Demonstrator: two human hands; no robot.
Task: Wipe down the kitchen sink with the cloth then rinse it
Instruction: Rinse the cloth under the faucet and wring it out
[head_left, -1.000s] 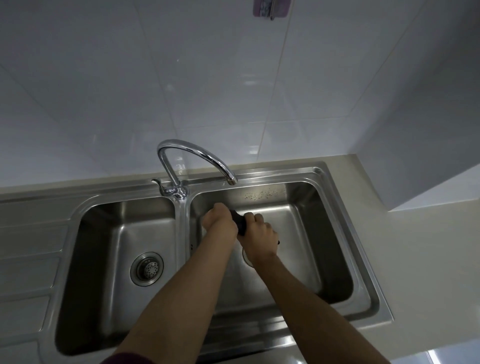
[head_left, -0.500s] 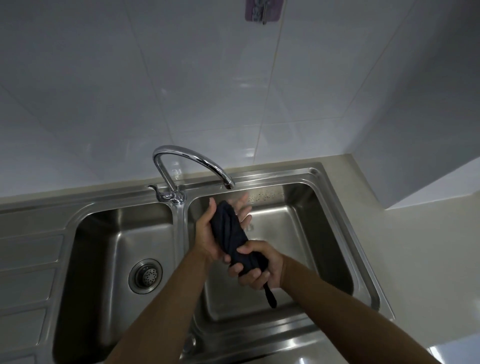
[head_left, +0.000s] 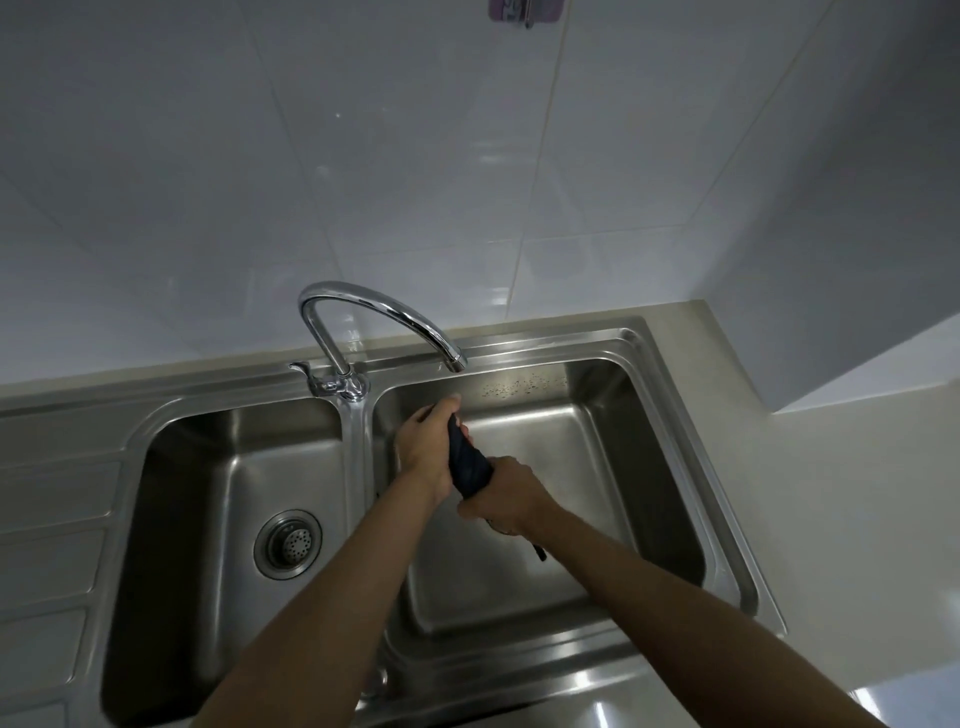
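A dark navy cloth (head_left: 468, 465) is rolled into a tight twist and held over the right basin of the steel double sink (head_left: 691, 395). My left hand (head_left: 425, 447) grips its upper end, fingers wrapped around it. My right hand (head_left: 503, 493) grips its lower end, and a thin tail of cloth (head_left: 540, 552) hangs below that fist. The curved chrome faucet (head_left: 384, 306) has its spout just above and behind my hands. No water shows at the spout.
The left basin has a round drain strainer (head_left: 287, 543). A ribbed draining board (head_left: 47, 561) lies at far left. Beige counter (head_left: 841, 519) runs along the right, white tiled wall behind, with a purple hook (head_left: 524, 11) at the top.
My left hand was open against the cloth and is now closed around its top. The cloth looks more tightly twisted, and both hands have turned on it.
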